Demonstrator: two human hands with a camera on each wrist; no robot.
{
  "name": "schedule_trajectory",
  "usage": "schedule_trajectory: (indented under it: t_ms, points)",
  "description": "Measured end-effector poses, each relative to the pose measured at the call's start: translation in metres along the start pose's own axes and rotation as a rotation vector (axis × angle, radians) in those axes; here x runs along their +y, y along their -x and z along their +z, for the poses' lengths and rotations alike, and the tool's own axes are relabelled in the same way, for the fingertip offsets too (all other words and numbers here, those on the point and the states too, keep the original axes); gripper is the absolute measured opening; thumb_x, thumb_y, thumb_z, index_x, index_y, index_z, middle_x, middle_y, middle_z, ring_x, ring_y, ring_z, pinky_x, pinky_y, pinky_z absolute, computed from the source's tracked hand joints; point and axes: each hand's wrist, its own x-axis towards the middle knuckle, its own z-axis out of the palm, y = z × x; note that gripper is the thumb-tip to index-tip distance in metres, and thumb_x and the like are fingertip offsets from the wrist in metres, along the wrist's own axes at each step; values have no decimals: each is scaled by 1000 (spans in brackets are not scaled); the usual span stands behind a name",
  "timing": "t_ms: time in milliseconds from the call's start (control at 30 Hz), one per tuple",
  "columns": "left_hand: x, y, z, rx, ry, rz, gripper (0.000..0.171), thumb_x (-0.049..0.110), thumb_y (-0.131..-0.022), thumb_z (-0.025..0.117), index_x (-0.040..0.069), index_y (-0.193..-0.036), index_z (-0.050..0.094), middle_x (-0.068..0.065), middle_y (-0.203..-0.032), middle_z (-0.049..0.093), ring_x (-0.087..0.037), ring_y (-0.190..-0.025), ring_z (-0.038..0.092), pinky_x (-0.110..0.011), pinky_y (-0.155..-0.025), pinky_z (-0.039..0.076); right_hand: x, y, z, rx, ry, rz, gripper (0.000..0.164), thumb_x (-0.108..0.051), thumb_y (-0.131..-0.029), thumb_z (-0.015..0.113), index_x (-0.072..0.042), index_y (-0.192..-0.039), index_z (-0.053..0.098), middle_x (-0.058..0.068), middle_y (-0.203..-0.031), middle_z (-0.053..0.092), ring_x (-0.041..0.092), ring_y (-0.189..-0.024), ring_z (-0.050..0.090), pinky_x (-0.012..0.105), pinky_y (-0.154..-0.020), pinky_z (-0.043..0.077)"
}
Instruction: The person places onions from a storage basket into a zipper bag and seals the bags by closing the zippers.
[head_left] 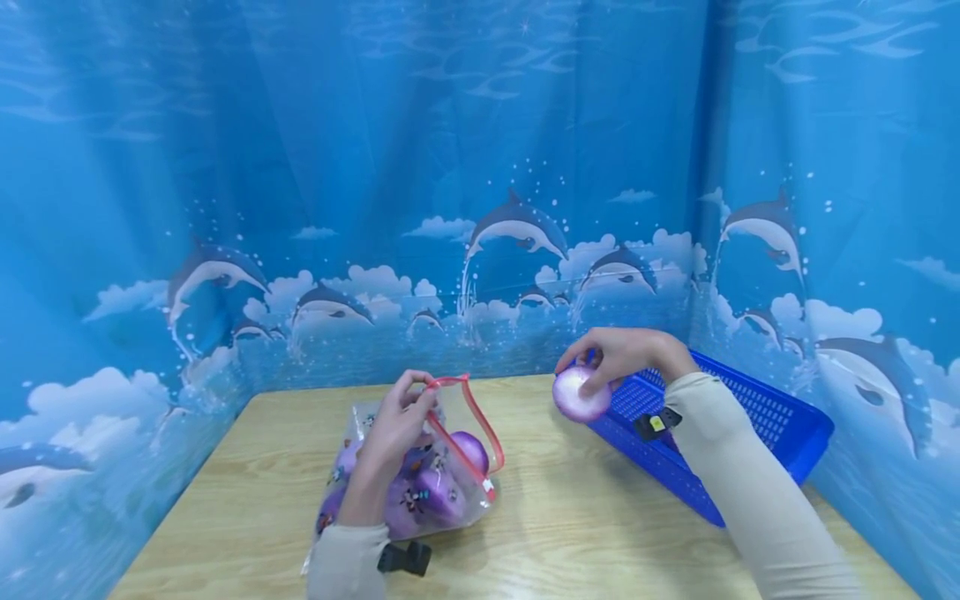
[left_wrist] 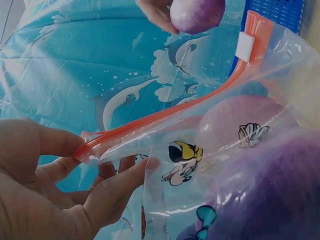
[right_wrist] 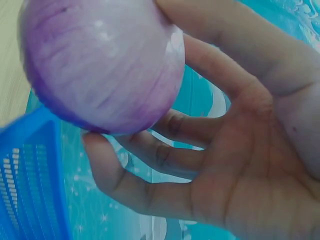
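Observation:
My left hand [head_left: 397,425] pinches the red zip edge of a clear zip bag [left_wrist: 150,195] printed with small cartoon figures. The bag lies on the table with its mouth held up and apart, facing right. Several purple onions [head_left: 442,492] show through its plastic, one of them [head_left: 470,451] just inside the mouth. My right hand [head_left: 618,358] grips another glossy purple-and-white onion [right_wrist: 102,65] between thumb and fingers. That onion hangs over the near left rim of the blue basket, to the right of the bag.
A blue perforated plastic basket [head_left: 750,417] stands at the table's right side, partly behind my right forearm. A white slider [left_wrist: 244,47] sits on the bag's zip. The wood-grain table [head_left: 555,517] meets a blue dolphin-print curtain [head_left: 420,208] at the back and sides.

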Motion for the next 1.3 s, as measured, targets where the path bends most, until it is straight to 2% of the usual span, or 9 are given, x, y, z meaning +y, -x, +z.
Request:
schedule_trajectory:
  t_ms: [300,467,600,900,1100,1300]
  points:
    - [0,-2,0,-13,16,26,15,19,-109,52,13,-121,58,-12,-107,62,-17,-82,59,-28,-61,57,-16,-15,12,34,28,-73,43,-26,-92,79,-19,-134,69,12,-134,65,27,-113,61,33,-78,63]
    - [1,-1,-1,-20,18,34,16,20,-109,52,14,-122,58,-13,-108,62,-18,-82,60,-29,-62,57,-25,-19,19,80,94,-135,44,-27,-92,78,-18,-134,68,9,-133,67,26,-114,62,36,-85,61]
    - [1,0,-1,-22,17,34,16,20,-109,53,13,-122,59,-13,-108,62,-18,-82,60,-29,-62,58,-33,-23,26,118,107,-146,44,-29,-92,77,-20,-135,68,8,-135,66,27,-117,61,40,-90,60]
    - [0,-1,0,-22,17,33,15,18,-108,54,12,-121,60,-9,-99,62,-17,-81,61,-30,-63,60,-46,-32,41,156,127,-254,45,-29,-92,78,-18,-135,68,9,-134,66,25,-116,60,38,-92,59]
    - [0,0,0,-26,13,35,15,18,-108,55,12,-120,60,-12,-104,63,-18,-83,61,-29,-64,60,-53,-39,54,207,141,-290,46,-31,-92,79,-20,-135,68,6,-127,67,21,-112,60,32,-87,60]
    - [-1,1,0,-29,0,25,16,19,-107,55,12,-120,61,-14,-108,63,-20,-85,61,-31,-66,62,-61,-44,65,220,132,-305,48,-33,-91,79,-19,-136,67,6,-127,67,21,-111,61,28,-84,61]
